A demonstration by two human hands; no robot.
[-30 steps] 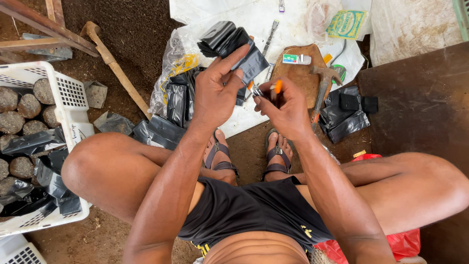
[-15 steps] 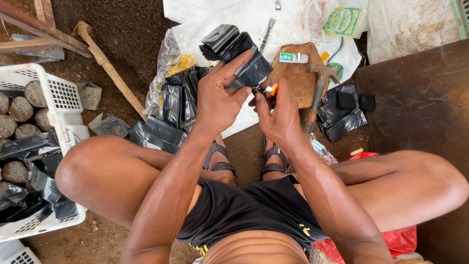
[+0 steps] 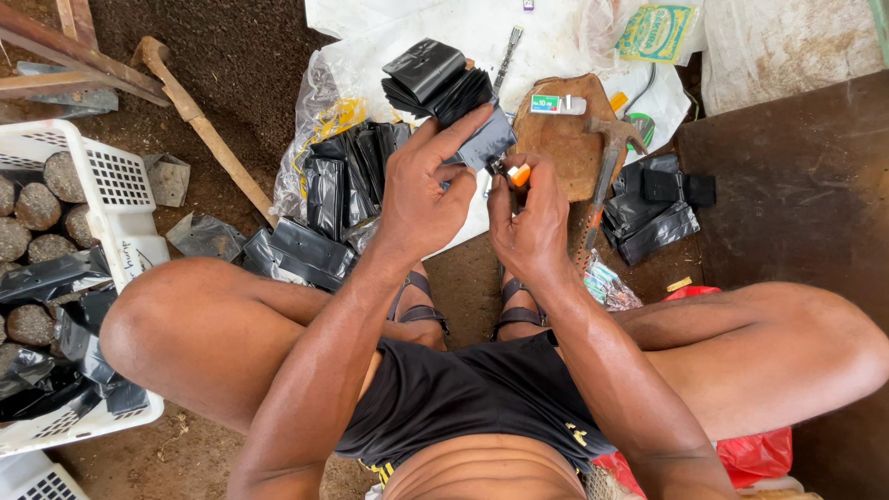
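Observation:
My left hand (image 3: 426, 190) grips a folded stack of black plastic bags (image 3: 443, 88), raised in front of me over my feet. My right hand (image 3: 530, 218) holds a small orange lighter (image 3: 519, 173) right at the lower corner of the bag stack, thumb on top. Both hands nearly touch at that corner. I sit low with knees spread, sandalled feet on the dirt below the hands.
More black bags lie in piles at left (image 3: 338, 181) and right (image 3: 653, 208). A round wooden block (image 3: 565, 139) carries a hammer (image 3: 607, 171). A white plastic basket (image 3: 116, 199) with soil-filled bags stands left. A wooden-handled tool (image 3: 199, 120) lies on the dirt; a dark board (image 3: 796, 185) is right.
The hands have drawn closer together; the lighter now sits against the bag stack's corner. The bright orange flame tip seen earlier is smaller, mostly hidden by my fingers.

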